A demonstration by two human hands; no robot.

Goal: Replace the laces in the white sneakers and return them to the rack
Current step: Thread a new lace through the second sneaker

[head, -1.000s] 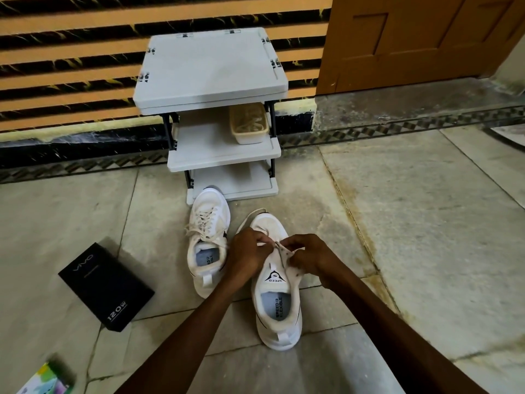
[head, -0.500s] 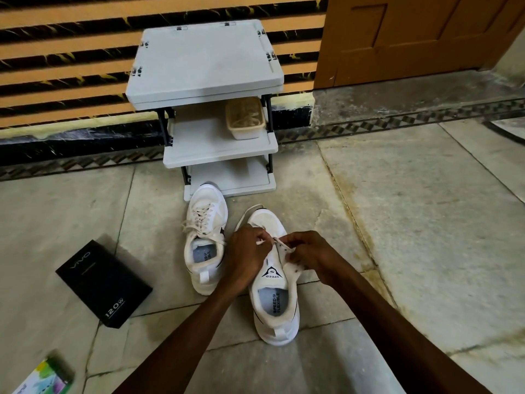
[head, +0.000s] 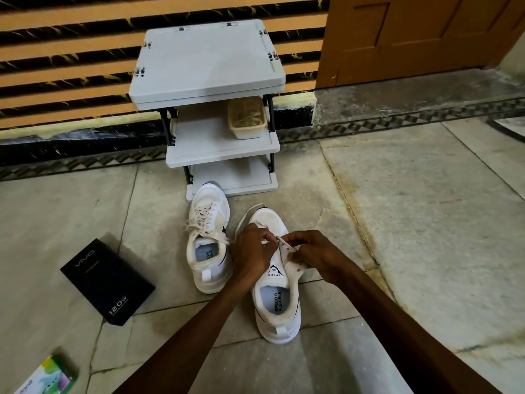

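Two white shoes stand on the floor [head: 420,223]. The near sneaker [head: 277,308] lies directly under both hands, toe pointing away, its eyelets mostly bare. The left hand [head: 251,255] has its fingers curled and pinches a thin white lace [head: 277,239] over the shoe's front. The right hand [head: 315,253], fingers also curled, grips the eyelet flap on its own side, and the two hands almost touch. The second sneaker [head: 208,243], laced, stands just left of the left hand. Beyond the hands a grey rack [head: 210,66] stands against the wall, with a tub [head: 247,118] on its middle shelf. Well left of the hands lies a black box [head: 106,278], and nearer the person a colourful packet [head: 48,376].
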